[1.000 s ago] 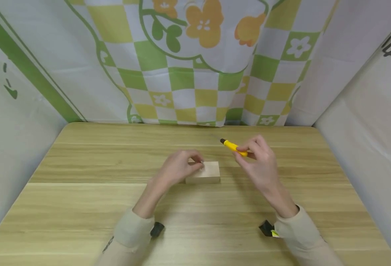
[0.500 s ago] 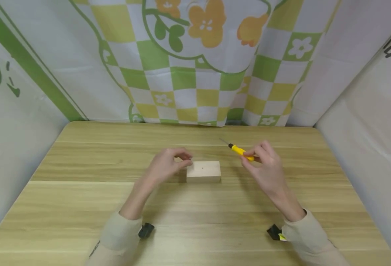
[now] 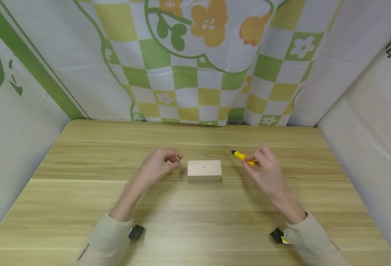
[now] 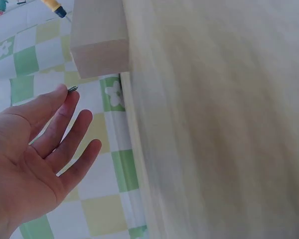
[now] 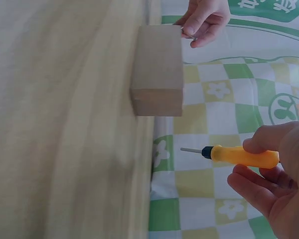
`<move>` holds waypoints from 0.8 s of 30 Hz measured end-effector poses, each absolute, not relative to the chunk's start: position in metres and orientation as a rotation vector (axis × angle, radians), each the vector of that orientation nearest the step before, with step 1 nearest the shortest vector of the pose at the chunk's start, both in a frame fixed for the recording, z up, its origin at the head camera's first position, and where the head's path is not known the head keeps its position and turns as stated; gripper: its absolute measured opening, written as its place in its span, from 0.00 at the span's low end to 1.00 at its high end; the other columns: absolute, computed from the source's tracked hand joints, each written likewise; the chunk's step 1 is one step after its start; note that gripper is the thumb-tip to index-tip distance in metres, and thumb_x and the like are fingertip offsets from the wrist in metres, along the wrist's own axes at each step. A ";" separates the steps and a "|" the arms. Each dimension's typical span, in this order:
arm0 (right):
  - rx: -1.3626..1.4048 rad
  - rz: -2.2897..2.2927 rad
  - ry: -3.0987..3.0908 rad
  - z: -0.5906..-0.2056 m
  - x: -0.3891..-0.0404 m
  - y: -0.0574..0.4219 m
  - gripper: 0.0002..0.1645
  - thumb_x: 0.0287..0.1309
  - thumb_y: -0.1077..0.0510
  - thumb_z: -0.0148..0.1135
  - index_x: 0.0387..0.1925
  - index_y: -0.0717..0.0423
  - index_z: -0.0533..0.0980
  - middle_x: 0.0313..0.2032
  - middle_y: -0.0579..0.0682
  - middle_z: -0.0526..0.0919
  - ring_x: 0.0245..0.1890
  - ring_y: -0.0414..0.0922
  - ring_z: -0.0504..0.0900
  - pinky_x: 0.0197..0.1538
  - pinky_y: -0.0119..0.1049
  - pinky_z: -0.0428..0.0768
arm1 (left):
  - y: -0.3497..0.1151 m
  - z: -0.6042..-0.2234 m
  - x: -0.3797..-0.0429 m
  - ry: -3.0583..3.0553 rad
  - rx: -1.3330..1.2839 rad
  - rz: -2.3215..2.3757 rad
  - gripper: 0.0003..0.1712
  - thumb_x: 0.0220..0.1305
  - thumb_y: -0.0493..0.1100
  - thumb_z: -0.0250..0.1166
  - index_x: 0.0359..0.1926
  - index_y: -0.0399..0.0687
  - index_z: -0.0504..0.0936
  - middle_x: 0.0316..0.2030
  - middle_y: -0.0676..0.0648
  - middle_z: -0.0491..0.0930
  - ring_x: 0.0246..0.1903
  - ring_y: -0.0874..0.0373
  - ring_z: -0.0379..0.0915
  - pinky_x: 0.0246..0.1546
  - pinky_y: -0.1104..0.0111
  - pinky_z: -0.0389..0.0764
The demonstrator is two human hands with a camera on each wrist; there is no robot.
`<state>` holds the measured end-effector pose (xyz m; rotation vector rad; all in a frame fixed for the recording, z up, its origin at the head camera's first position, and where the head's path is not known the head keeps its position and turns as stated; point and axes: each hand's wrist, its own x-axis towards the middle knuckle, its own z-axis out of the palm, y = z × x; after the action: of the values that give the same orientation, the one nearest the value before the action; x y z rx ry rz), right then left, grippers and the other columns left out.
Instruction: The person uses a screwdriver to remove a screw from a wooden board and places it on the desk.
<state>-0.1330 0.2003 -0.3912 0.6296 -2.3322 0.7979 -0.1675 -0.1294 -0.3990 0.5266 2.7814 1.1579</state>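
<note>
Pale rectangular wooden block (image 3: 204, 170) now lies uncovered on the desk (image 3: 82, 207); left hand (image 3: 157, 166) withdrew toward nine o'clock pinching a small screw (image 4: 73, 88), right hand (image 3: 265, 170) grips the yellow-handled screwdriver (image 3: 243, 157).

wooden table (image 3: 82, 207), checkered curtain (image 3: 188, 85) (floral)

The screwdriver (image 3: 243, 157) has a yellow handle with a black collar and a grey metal shaft. The wood block (image 3: 204, 170) is pale beige with one small dark dot on top. The bench (image 3: 82, 192) is light wood with streaked grain. The curtain (image 3: 195, 74) behind shows green, yellow and white checks with orange flowers. The sleeves (image 3: 107, 236) are beige.
</note>
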 end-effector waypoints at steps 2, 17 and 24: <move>0.634 0.784 -2.343 -0.395 -0.132 0.202 0.13 0.40 0.75 0.76 0.25 0.64 0.78 0.30 0.52 0.74 0.31 0.44 0.81 0.34 0.36 0.86 | -0.131 -0.400 -0.167 2.776 0.519 1.135 0.14 0.63 0.42 0.68 0.49 0.46 0.86 0.41 0.48 0.88 0.42 0.54 0.83 0.50 0.51 0.80; 0.669 0.680 -2.362 -0.416 -0.131 0.215 0.14 0.37 0.74 0.77 0.24 0.63 0.78 0.29 0.53 0.74 0.27 0.44 0.81 0.30 0.34 0.85 | -0.135 -0.408 -0.171 2.700 0.515 0.918 0.09 0.62 0.41 0.68 0.44 0.49 0.87 0.40 0.50 0.87 0.42 0.56 0.82 0.49 0.58 0.82; 0.652 0.681 -2.385 -0.419 -0.129 0.217 0.15 0.36 0.74 0.77 0.25 0.62 0.78 0.29 0.52 0.74 0.28 0.43 0.80 0.31 0.34 0.85 | -0.127 -0.408 -0.175 2.688 0.570 0.837 0.27 0.58 0.43 0.72 0.59 0.48 0.80 0.50 0.47 0.83 0.49 0.50 0.80 0.52 0.54 0.81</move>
<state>-0.1292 0.2171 -0.4194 0.6523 -2.3845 0.6805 -0.1751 -0.1275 -0.4077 0.5704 2.6883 0.8371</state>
